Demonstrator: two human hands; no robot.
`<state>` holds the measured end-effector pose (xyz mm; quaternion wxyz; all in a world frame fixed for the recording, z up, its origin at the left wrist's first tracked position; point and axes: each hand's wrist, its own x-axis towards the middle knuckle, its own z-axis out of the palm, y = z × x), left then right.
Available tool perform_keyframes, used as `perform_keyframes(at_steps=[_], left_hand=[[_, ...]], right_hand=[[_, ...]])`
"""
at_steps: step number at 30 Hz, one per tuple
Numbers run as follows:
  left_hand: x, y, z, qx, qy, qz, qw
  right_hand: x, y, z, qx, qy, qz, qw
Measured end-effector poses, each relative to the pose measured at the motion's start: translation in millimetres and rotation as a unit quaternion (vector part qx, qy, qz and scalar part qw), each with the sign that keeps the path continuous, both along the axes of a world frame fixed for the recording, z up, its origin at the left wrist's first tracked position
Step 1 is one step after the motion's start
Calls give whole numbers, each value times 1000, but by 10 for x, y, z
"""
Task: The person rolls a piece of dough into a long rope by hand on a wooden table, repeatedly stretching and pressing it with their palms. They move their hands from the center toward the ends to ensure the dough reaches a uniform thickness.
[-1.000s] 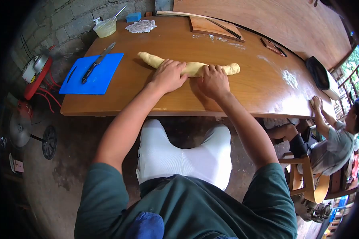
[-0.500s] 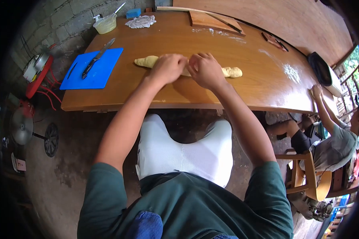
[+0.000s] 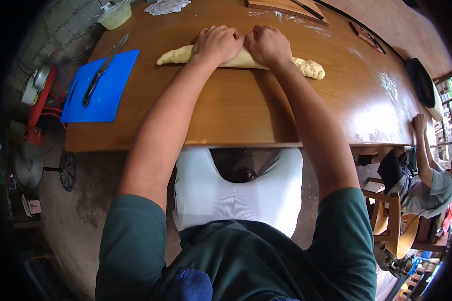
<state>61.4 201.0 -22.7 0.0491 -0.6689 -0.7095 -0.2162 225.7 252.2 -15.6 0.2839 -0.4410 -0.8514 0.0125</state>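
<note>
A long roll of pale yellow dough lies crosswise on the wooden table, with a tapered left end and a lumpy right end. My left hand is on the left-middle part of the roll, its fingers curled over the far side. Close beside it, my right hand presses on the right-middle part with bent fingers. Both hands cover some of the dough, and the fingertips are hidden.
At the left, a black-handled knife rests on a blue cutting board. A plastic tub, a white cloth and a wooden board sit farther back. White flour dusts the right side, near another person's hand.
Both hands have pushed forward, away from my body, and the dough has gone with them. More of its length shows between and beside my hands. My view has shifted a little.
</note>
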Motion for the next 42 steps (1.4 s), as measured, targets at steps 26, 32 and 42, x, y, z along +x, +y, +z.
perform_keyframes(at_steps=[26,32,42], left_hand=[[23,226,-107,159,-30,-56,985],[188,-138,-387,217,61,32,974],[148,-1459,-8,142,-4,-176,974]], right_hand=[[-102,413,-93,44,-42,-40,997],[125,-187,-95,-24,-62,-51,996],[744,-1178,50,-67,-109,60,990]])
